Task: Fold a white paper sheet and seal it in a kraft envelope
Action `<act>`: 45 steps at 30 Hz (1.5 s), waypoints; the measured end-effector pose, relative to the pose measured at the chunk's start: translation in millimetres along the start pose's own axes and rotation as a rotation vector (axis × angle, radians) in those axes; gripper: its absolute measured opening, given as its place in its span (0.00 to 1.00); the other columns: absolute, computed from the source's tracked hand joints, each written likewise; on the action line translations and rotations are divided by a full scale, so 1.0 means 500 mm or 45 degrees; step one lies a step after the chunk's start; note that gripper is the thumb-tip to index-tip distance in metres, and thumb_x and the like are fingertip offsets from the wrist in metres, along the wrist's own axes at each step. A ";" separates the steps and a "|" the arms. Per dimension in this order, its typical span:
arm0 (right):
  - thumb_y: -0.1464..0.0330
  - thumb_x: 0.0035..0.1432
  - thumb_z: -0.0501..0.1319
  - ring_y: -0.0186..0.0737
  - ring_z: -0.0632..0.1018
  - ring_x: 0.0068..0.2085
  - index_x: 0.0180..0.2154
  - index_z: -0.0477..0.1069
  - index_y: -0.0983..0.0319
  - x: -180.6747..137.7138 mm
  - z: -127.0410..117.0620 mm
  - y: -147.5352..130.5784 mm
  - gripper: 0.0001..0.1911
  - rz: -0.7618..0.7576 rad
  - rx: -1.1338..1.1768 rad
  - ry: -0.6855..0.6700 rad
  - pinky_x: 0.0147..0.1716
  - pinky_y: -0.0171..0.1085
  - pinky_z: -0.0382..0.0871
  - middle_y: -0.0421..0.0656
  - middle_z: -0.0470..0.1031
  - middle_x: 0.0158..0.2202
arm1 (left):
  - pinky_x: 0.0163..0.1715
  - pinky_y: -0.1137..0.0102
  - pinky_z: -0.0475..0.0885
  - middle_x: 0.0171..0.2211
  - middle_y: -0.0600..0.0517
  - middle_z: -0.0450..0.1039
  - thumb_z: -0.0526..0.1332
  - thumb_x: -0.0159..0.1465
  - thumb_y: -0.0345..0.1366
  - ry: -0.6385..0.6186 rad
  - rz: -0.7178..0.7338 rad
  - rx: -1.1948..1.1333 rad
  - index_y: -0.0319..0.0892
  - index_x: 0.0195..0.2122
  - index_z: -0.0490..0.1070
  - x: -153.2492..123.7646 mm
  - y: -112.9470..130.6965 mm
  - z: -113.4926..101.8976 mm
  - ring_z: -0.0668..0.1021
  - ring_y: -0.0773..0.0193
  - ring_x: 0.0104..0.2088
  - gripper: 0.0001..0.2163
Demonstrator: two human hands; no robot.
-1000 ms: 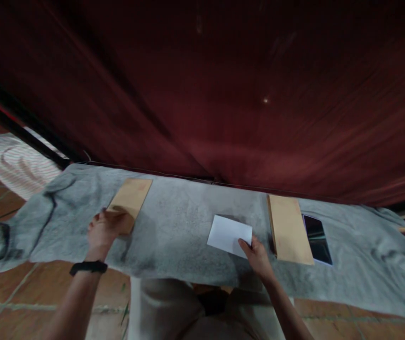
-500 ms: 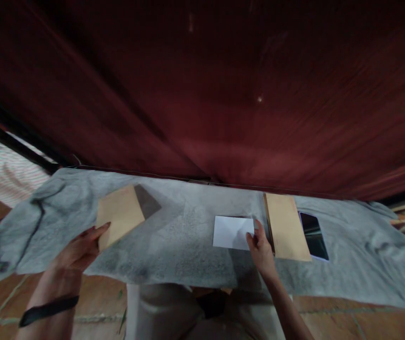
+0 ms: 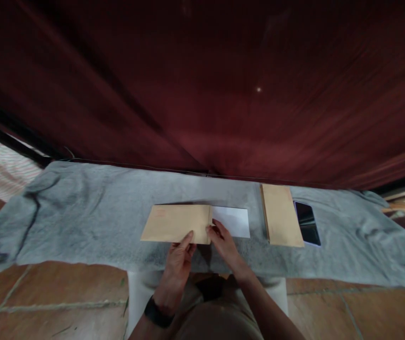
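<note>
A tan envelope (image 3: 174, 222) with faint red print near its upper left lies sideways in front of me, held just above the grey cloth. My left hand (image 3: 180, 259) grips its lower edge, thumb on top and fingers beneath. At the envelope's right end, my right hand (image 3: 223, 241) pinches the edge near the flap between thumb and fingers. A white paper (image 3: 236, 222) lies flat on the cloth right beside that end, its left part hidden behind the envelope and my right fingers. Whether the paper is inside the envelope I cannot tell.
To the right rests a stack of tan envelopes (image 3: 283, 217), with a dark phone (image 3: 307, 224) in a purple case next to it. Grey cloth (image 3: 99, 222) covers the long narrow surface. A dark red panel (image 3: 202, 94) rises along its far side.
My left hand has brought the envelope from the left to the middle, turning it lengthwise. My right hand has left the white paper's right end and moved left onto the envelope's edge.
</note>
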State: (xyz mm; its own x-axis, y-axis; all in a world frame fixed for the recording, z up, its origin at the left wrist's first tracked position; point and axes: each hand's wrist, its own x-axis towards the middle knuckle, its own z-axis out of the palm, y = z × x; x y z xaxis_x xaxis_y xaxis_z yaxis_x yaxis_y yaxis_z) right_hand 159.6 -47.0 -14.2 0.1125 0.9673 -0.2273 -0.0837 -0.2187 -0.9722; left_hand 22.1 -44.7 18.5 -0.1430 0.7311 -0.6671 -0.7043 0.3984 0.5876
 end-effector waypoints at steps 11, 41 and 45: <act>0.58 0.57 0.61 0.44 0.79 0.32 0.36 0.79 0.57 0.008 -0.012 -0.030 0.13 0.244 0.111 -0.208 0.30 0.37 0.74 0.43 0.78 0.29 | 0.31 0.75 0.78 0.38 0.55 0.82 0.74 0.55 0.27 -0.110 -0.207 0.087 0.47 0.40 0.75 0.005 -0.004 -0.029 0.83 0.67 0.33 0.15; 0.71 0.54 0.57 0.37 0.75 0.31 0.32 0.73 0.58 -0.022 -0.081 -0.047 0.06 -0.005 -0.568 -0.023 0.30 0.32 0.65 0.38 0.76 0.29 | 0.70 0.41 0.42 0.68 0.37 0.58 0.73 0.53 0.45 -1.052 1.582 2.340 0.45 0.75 0.46 0.073 0.146 -0.050 0.60 0.38 0.70 0.53; 0.69 0.58 0.57 0.40 0.77 0.35 0.41 0.74 0.58 -0.036 -0.081 -0.065 0.11 -0.146 -0.672 0.163 0.36 0.36 0.71 0.42 0.78 0.35 | 0.70 0.41 0.44 0.68 0.36 0.58 0.71 0.54 0.42 -0.984 1.621 2.342 0.43 0.75 0.44 0.069 0.136 -0.053 0.61 0.38 0.69 0.51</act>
State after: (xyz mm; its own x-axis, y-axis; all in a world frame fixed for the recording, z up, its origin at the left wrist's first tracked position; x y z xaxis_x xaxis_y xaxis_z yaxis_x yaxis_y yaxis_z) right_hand 200.2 -62.7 19.2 0.2136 0.9727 -0.0911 0.4400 -0.1790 -0.8800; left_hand -49.0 -6.9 23.3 0.6527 0.7349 0.1839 0.6592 -0.6706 0.3402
